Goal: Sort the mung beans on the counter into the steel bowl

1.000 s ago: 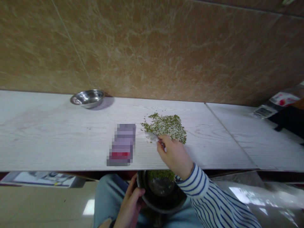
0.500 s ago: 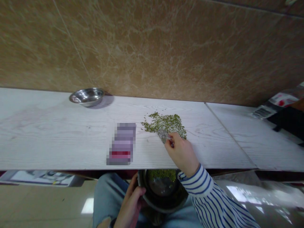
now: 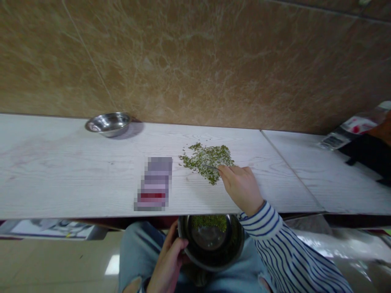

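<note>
My left hand [image 3: 171, 256] grips the left rim of a dark-looking metal bowl [image 3: 214, 263], thumb over the edge. The bowl is held at my lap, below the front edge of the table, and has small green grains [image 3: 209, 221] along its far inner side. Over the tabletop, my right hand [image 3: 242, 185] pinches a thin, flat grey piece [image 3: 210, 167], now seen nearly edge-on; its exact kind is unclear. This piece reaches into a spread of loose green grains [image 3: 214, 154] on the white table [image 3: 91, 175].
A shallow steel bowl [image 3: 108, 125] stands at the back left by the brown wall [image 3: 171, 61]. Left of the grains lies a blurred-out rectangular item [image 3: 154, 183]. At the far right are a clear plastic package [image 3: 339, 136] and a black item [image 3: 366, 152].
My right hand has moved slightly right, and the grey piece has turned from face-on to nearly edge-on. Some grains now lie nearer the table's front. The left hand still holds the bowl.
</note>
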Demonstrator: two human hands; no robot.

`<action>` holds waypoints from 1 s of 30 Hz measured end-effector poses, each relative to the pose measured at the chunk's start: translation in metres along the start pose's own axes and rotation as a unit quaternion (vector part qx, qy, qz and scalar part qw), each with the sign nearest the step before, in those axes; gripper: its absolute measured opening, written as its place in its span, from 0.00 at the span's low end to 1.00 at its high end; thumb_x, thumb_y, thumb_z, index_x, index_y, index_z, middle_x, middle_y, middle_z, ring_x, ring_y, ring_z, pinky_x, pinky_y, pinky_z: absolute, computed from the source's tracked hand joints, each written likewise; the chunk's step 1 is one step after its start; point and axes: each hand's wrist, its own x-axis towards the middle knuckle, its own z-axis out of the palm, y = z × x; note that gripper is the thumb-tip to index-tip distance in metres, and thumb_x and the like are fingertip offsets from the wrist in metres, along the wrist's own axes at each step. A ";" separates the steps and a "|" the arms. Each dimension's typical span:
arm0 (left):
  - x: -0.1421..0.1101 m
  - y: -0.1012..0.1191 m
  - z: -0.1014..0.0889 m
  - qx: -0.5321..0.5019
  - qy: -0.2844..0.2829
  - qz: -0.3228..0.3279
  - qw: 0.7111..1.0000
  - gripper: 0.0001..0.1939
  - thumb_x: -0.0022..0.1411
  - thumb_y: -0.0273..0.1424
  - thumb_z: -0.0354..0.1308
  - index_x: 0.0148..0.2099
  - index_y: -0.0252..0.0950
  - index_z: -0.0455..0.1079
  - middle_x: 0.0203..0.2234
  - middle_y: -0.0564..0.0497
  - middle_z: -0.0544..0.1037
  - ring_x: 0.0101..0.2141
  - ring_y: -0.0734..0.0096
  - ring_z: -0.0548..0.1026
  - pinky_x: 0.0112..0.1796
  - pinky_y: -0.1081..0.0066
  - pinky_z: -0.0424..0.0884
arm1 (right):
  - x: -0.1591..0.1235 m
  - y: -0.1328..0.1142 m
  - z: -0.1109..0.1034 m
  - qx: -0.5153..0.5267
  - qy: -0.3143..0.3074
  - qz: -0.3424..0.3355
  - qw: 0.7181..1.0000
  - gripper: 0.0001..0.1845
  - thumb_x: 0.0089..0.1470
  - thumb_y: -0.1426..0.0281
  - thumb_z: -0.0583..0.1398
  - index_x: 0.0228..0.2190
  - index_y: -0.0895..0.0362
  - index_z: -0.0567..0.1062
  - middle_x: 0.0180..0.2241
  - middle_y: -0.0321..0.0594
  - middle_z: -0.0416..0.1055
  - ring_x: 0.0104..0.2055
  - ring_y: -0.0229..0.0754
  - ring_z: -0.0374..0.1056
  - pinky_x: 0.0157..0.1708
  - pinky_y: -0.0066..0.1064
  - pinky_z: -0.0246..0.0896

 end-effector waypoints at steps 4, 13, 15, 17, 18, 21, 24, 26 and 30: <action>0.000 0.001 -0.003 0.001 -0.022 -0.005 1.000 0.28 0.49 0.29 0.57 0.56 0.40 0.64 0.42 0.49 0.77 0.38 0.62 0.74 0.33 0.68 0.68 | -0.013 -0.005 -0.003 0.020 0.014 -0.022 0.999 0.09 0.60 0.71 0.53 0.39 0.54 0.73 0.31 0.38 0.75 0.35 0.39 0.68 0.36 0.32 0.46; 0.003 -0.002 -0.007 -0.005 -0.039 -0.007 0.999 0.28 0.50 0.29 0.57 0.56 0.41 0.64 0.47 0.47 0.75 0.44 0.58 0.73 0.36 0.65 0.69 | -0.038 0.001 -0.013 0.051 0.040 -0.024 0.998 0.10 0.61 0.72 0.53 0.39 0.56 0.73 0.32 0.39 0.75 0.35 0.38 0.68 0.36 0.32 0.48; 0.003 -0.003 -0.007 -0.007 -0.028 -0.007 1.000 0.29 0.49 0.29 0.58 0.56 0.41 0.64 0.47 0.47 0.75 0.43 0.58 0.73 0.35 0.65 0.69 | -0.041 0.000 -0.013 0.052 0.032 -0.027 0.998 0.09 0.60 0.72 0.53 0.39 0.55 0.73 0.32 0.39 0.75 0.35 0.39 0.68 0.37 0.32 0.48; 0.002 -0.002 -0.006 -0.006 -0.029 -0.008 1.000 0.29 0.50 0.29 0.58 0.56 0.41 0.64 0.46 0.48 0.75 0.41 0.60 0.73 0.35 0.66 0.69 | -0.046 -0.002 -0.015 0.058 0.023 -0.030 0.998 0.08 0.60 0.72 0.54 0.39 0.55 0.73 0.32 0.39 0.75 0.36 0.39 0.68 0.37 0.32 0.48; 0.001 -0.002 -0.005 -0.003 -0.033 -0.007 0.999 0.29 0.50 0.29 0.58 0.56 0.41 0.64 0.46 0.48 0.75 0.41 0.60 0.73 0.35 0.66 0.69 | -0.048 -0.003 -0.017 0.064 0.021 -0.030 0.997 0.08 0.60 0.73 0.53 0.39 0.55 0.73 0.33 0.39 0.75 0.37 0.39 0.68 0.38 0.32 0.48; -0.003 -0.001 -0.001 0.001 -0.024 -0.002 1.000 0.28 0.49 0.29 0.58 0.55 0.41 0.65 0.45 0.48 0.76 0.39 0.62 0.73 0.33 0.68 0.69 | -0.055 -0.003 -0.023 0.079 0.023 -0.027 0.996 0.09 0.61 0.72 0.53 0.38 0.56 0.73 0.34 0.40 0.75 0.38 0.38 0.68 0.38 0.32 0.49; -0.005 0.000 0.002 0.004 0.005 0.001 1.000 0.29 0.48 0.30 0.58 0.55 0.41 0.65 0.44 0.49 0.76 0.36 0.64 0.73 0.31 0.69 0.68 | -0.061 0.002 -0.027 0.076 0.028 -0.021 0.996 0.10 0.61 0.72 0.52 0.38 0.56 0.73 0.34 0.40 0.75 0.37 0.38 0.68 0.38 0.32 0.49; -0.006 0.000 0.003 0.005 0.003 0.000 1.000 0.29 0.48 0.30 0.58 0.55 0.41 0.65 0.43 0.49 0.76 0.35 0.65 0.72 0.31 0.69 0.68 | -0.065 0.006 -0.027 0.072 0.027 -0.016 0.997 0.11 0.61 0.72 0.51 0.38 0.56 0.73 0.33 0.40 0.75 0.37 0.39 0.69 0.37 0.32 0.50; -0.006 0.000 0.002 -0.001 -0.019 -0.001 1.000 0.29 0.48 0.28 0.58 0.55 0.40 0.65 0.42 0.49 0.76 0.34 0.66 0.72 0.32 0.68 0.68 | -0.075 0.009 -0.027 0.083 0.017 -0.013 0.996 0.11 0.61 0.72 0.51 0.38 0.55 0.73 0.33 0.39 0.75 0.36 0.38 0.68 0.37 0.32 0.50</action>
